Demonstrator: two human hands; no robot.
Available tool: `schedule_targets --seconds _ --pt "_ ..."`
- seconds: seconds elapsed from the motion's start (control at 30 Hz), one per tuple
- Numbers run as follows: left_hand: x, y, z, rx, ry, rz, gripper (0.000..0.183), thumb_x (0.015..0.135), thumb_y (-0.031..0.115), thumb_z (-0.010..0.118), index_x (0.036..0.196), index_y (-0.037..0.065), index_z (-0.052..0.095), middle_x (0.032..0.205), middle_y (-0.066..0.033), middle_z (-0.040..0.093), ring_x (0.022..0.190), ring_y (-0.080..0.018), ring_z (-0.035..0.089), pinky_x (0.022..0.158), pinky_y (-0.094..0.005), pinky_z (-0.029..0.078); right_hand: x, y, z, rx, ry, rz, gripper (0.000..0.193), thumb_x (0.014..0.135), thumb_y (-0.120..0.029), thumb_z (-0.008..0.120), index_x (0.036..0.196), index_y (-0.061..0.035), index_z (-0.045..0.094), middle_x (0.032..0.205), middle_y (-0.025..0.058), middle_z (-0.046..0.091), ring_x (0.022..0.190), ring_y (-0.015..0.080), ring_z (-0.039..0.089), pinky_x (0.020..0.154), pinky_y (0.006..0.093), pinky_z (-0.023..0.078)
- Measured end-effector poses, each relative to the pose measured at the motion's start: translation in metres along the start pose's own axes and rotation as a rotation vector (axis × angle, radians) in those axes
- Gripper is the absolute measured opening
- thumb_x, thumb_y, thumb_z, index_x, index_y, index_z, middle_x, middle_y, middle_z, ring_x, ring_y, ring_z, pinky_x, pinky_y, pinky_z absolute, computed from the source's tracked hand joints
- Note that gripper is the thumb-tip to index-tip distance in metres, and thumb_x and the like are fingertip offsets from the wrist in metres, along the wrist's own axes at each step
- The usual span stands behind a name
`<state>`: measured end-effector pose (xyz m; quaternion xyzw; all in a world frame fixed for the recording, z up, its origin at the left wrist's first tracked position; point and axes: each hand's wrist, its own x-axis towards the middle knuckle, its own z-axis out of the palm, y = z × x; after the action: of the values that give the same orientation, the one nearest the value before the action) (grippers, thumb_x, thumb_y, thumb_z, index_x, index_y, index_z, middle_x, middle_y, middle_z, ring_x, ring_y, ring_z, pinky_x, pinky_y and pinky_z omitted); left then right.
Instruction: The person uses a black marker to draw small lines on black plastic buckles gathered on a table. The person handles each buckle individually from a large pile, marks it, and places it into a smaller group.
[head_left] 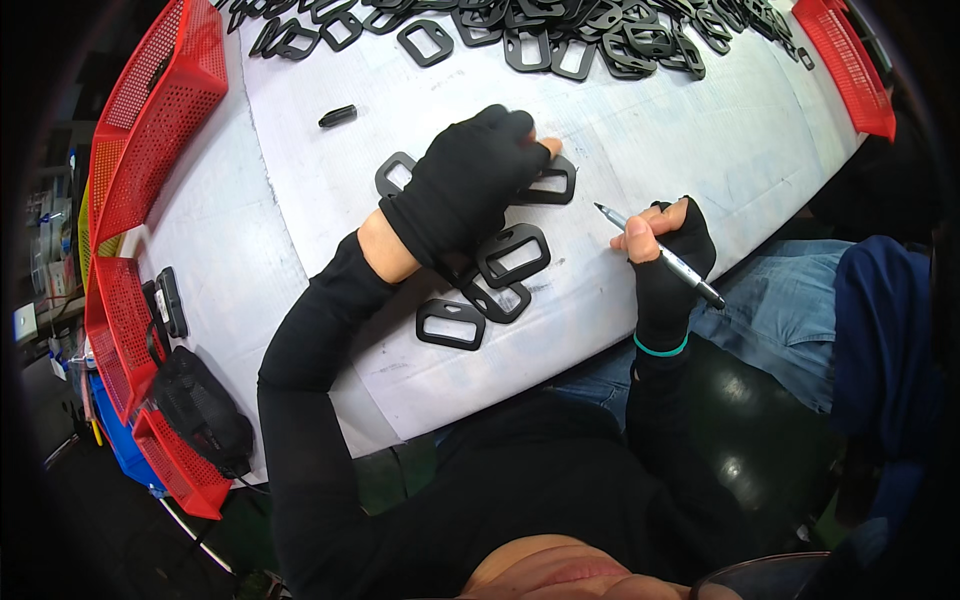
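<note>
My left hand [478, 160], in a black fingerless glove, curls over the left end of a black rectangular frame [568, 181] with a large opening. My fingers look closed on that end, though the glove hides most of the grip. In my right hand [672, 240], also gloved, is a grey marker [683, 268], uncapped, its dark tip pointing left toward the frame and apart from it. Partly behind my left hand lies another black frame [383, 177]. Closer to me, a few similar frames [450, 324] rest on the table, some overlapping.
A large heap of black frames [530, 50] spreads along the far edge. The marker's black cap [337, 116] lies on the pale table covering [640, 120]. Red perforated baskets [165, 130] line the left side; another red basket [848, 70] stands far right. A black mesh pouch [203, 405] sits near left.
</note>
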<state>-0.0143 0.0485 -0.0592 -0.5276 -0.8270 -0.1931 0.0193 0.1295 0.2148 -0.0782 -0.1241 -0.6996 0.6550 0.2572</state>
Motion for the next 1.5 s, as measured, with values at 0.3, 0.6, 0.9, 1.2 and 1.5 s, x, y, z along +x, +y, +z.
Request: schedule_targets --seconds 0.3,0.6,0.9,1.2,1.5 --pt "0.001 0.016 -0.007 -1.192 -0.035 -0.723 0.018 0.084 0.013 0.066 0.096 0.001 0.06 0.074 -0.0032 0.062 0.061 -0.0063 0.058 0.051 -0.0211 0.045 0.0 0.0 -0.001 0.057 0.037 0.036 0.02 0.079 -0.005 0.067 0.075 -0.0021 0.047 0.063 0.0057 0.058 0.053 0.009 0.054 0.053 0.0217 0.043" --pt "-0.013 0.026 -0.005 -0.87 0.052 -0.565 0.011 0.079 0.009 0.068 0.082 0.0 0.064 0.066 -0.0072 0.064 0.051 -0.009 0.058 0.045 -0.0226 0.043 0.0 0.004 0.0 -0.107 -0.048 0.055 0.016 0.077 -0.007 0.07 0.074 -0.0011 0.055 0.063 0.0014 0.055 0.058 0.006 0.048 0.053 0.0218 0.039" --pt "-0.02 0.039 -0.004 -0.773 0.084 -0.5 0.011 0.08 0.01 0.07 0.082 0.001 0.063 0.062 -0.0003 0.06 0.051 -0.002 0.052 0.045 -0.0188 0.039 0.005 -0.004 0.007 -0.174 -0.099 0.041 0.014 0.077 -0.007 0.07 0.074 -0.0005 0.058 0.063 0.0023 0.057 0.057 0.0062 0.049 0.054 0.0218 0.04" --pt "-0.016 0.026 -0.011 -0.766 0.086 -0.466 0.013 0.079 0.011 0.07 0.081 0.0 0.063 0.063 -0.0025 0.062 0.055 -0.0048 0.055 0.048 -0.0205 0.042 0.007 -0.002 0.002 -0.16 -0.141 -0.003 0.016 0.076 -0.006 0.07 0.073 -0.0008 0.056 0.064 0.0034 0.057 0.056 0.0072 0.049 0.053 0.0225 0.041" --pt "-0.007 -0.078 -0.025 -0.059 0.351 -0.452 0.023 0.084 0.024 0.063 0.091 0.003 0.067 0.075 -0.0095 0.066 0.07 -0.0181 0.063 0.066 -0.0285 0.048 0.006 0.0 -0.001 -0.003 -0.156 0.047 0.018 0.075 -0.004 0.068 0.071 -0.0023 0.051 0.063 0.0038 0.056 0.056 0.008 0.047 0.054 0.0234 0.039"
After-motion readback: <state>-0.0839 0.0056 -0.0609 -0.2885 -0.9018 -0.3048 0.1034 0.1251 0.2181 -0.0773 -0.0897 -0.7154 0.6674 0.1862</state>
